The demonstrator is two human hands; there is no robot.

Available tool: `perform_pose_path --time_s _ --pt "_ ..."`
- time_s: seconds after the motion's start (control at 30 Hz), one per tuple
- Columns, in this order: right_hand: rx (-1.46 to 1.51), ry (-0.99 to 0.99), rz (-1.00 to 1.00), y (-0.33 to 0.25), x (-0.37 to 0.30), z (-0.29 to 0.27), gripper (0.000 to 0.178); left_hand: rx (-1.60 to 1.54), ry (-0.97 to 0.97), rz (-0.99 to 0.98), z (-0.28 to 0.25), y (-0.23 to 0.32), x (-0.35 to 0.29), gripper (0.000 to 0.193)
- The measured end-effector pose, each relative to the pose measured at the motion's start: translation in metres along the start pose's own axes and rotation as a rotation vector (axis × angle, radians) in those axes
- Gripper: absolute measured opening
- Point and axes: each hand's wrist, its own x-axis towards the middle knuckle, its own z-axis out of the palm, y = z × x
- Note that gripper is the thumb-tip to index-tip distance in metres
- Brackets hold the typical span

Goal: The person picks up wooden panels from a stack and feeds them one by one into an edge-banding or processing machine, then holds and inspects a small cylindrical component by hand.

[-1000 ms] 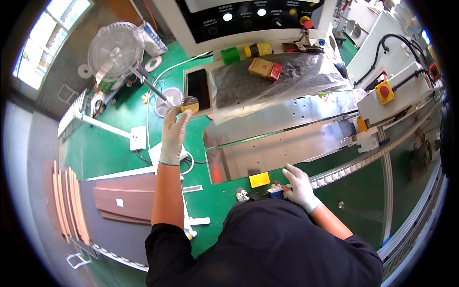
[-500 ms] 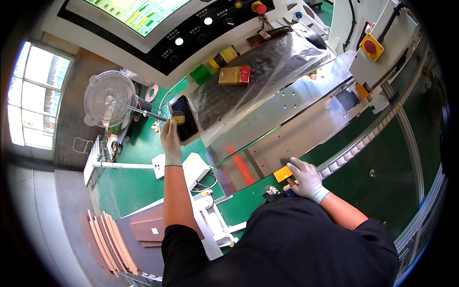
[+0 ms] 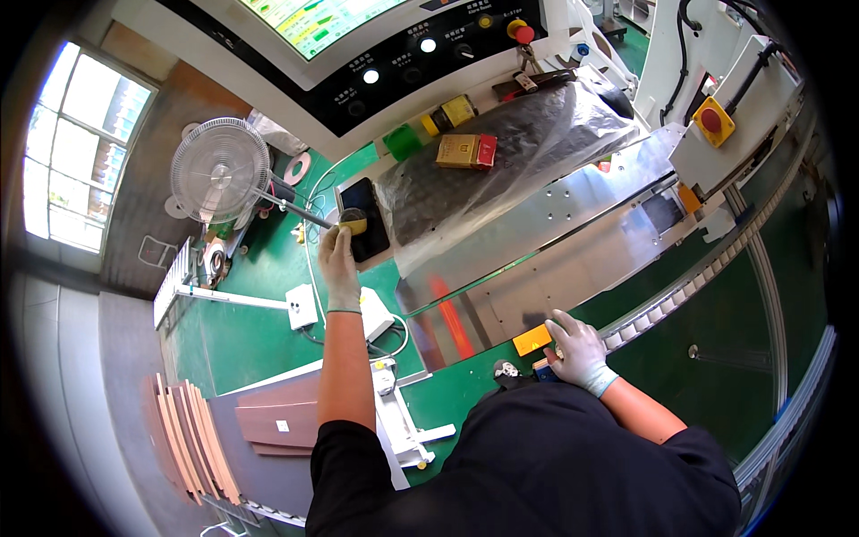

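Observation:
My left hand (image 3: 340,273), in a pale glove, reaches forward with its fingers closed round a small rounded yellow-and-black object (image 3: 353,222), whose kind I cannot make out. It is held over a flat black rectangular thing (image 3: 365,242) at the end of the machine's shelf. My right hand (image 3: 580,351), gloved too, is at the near edge of the metal machine bed (image 3: 519,291), fingers apart, beside a yellow label (image 3: 531,340) and the end of a white roller rail (image 3: 651,315). I see nothing held in it.
A plastic-covered dark surface (image 3: 501,188) bears a gold-and-red box (image 3: 466,151) and a yellow-and-black bottle (image 3: 450,115). Beyond is a control panel (image 3: 407,72) with a screen. A fan (image 3: 220,170) and stacked brown boards (image 3: 192,438) are at left; a red emergency button (image 3: 711,120) at right.
The view has shifted, so the machine and fan sit slightly differently in the picture. My left hand keeps the rounded object near the black rectangle; my right hand stays at the bed's edge.

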Motion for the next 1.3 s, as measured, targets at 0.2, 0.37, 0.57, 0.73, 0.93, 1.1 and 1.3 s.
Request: perform_pose_path --time_s 0.2,0.37,0.57,0.73,0.93,1.1,1.3 --pt "-0.006 0.004 0.0 0.0 -0.001 0.0 0.056 0.036 -0.023 0.01 0.001 0.006 -0.005 0.03" --pt "-0.002 -0.001 0.003 -0.001 -0.002 0.0 0.056 0.175 -0.039 0.067 -0.001 0.002 0.006 0.027" --pt "0.011 -0.001 0.011 0.003 -0.003 0.003 0.055 0.269 -0.046 0.1 0.009 0.018 0.006 0.031" --pt "0.028 0.018 0.008 0.006 -0.002 0.003 0.055 0.347 0.085 0.15 -0.006 0.026 -0.042 0.036" --pt "0.016 0.026 -0.018 0.001 0.0 0.005 0.052 1.036 0.447 -0.09 -0.189 -0.063 -0.188 0.048" --pt "-0.046 0.013 -0.006 0.003 -0.003 0.014 0.053 1.17 0.929 -1.04 -0.27 -0.075 -0.345 0.086" --pt "-0.055 -0.009 -0.085 0.002 -0.002 0.02 0.048 0.275 1.201 -0.494 -0.314 -0.139 -0.416 0.055"
